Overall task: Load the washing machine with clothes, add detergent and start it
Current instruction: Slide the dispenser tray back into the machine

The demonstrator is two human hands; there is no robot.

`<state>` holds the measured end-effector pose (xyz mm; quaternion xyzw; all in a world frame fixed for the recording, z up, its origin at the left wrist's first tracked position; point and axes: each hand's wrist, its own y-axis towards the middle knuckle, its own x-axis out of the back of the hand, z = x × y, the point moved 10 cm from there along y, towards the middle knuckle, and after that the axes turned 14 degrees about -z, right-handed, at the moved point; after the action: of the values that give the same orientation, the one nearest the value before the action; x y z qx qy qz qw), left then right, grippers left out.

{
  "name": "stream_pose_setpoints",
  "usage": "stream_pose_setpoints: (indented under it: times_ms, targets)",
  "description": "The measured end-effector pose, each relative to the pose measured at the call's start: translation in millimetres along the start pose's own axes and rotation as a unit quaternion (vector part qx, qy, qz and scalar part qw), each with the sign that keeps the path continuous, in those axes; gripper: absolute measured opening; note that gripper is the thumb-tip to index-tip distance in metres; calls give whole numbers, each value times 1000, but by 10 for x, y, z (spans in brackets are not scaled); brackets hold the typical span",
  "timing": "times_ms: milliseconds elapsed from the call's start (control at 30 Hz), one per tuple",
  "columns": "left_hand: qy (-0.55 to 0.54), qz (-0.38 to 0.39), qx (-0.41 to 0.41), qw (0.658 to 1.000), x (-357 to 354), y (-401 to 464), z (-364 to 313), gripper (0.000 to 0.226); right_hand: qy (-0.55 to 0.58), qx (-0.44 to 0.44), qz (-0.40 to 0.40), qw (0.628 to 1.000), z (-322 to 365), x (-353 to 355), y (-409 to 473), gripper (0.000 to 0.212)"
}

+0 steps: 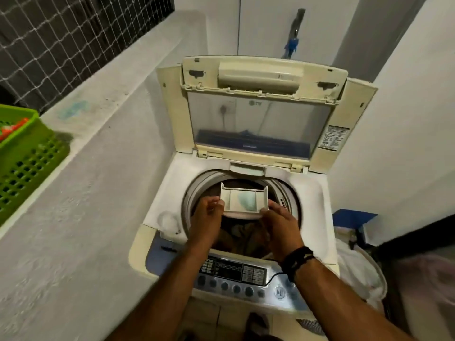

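Observation:
The top-loading washing machine (312,193) stands in front of me with its lid (251,126) folded upright. Dark clothes (243,239) lie inside the drum. Over the drum opening I hold a white detergent drawer (243,201) that carries a pale blue-green patch of detergent. My left hand (206,217) pinches its left end and my right hand (280,225) grips its right front corner. An empty drawer slot (247,169) shows at the back rim of the opening. The control panel (236,274) with its buttons lies under my forearms.
A white ledge (103,124) runs along the left, with a green perforated basket (27,153) on it. A wall closes in on the right. A blue box (352,217) and a white laundry bag (362,274) sit to the right of the machine. A tap (294,35) hangs behind the lid.

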<state>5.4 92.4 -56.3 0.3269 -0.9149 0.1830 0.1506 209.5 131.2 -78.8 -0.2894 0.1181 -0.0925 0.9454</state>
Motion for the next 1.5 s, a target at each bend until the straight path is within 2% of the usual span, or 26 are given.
stream_pose_setpoints:
  times_ms: [233, 400, 567, 667, 1167, 1500]
  targets:
    - [3, 11, 43, 999, -289, 146, 102, 6, 18, -44, -33, 998, -71, 178, 325, 20]
    - [6, 37, 44, 998, -426, 352, 151, 3, -19, -45, -56, 997, -91, 181, 517, 25]
    - [13, 86, 31, 996, -599, 618, 114, 19, -37, -31, -71, 996, -61, 93, 720, 29]
    - [7, 116, 53, 992, -706, 761, 135, 30, -42, -43, -84, 995, -116, 23, 853, 29]
    - [-8, 149, 132, 980, -1020, 1361, 339, 33, -81, -27, -139, 987, -207, -190, 1404, 31]
    - [-19, 174, 137, 975, -1133, 1546, 296, 38, -68, -11, -158, 985, -122, -258, 1597, 29]
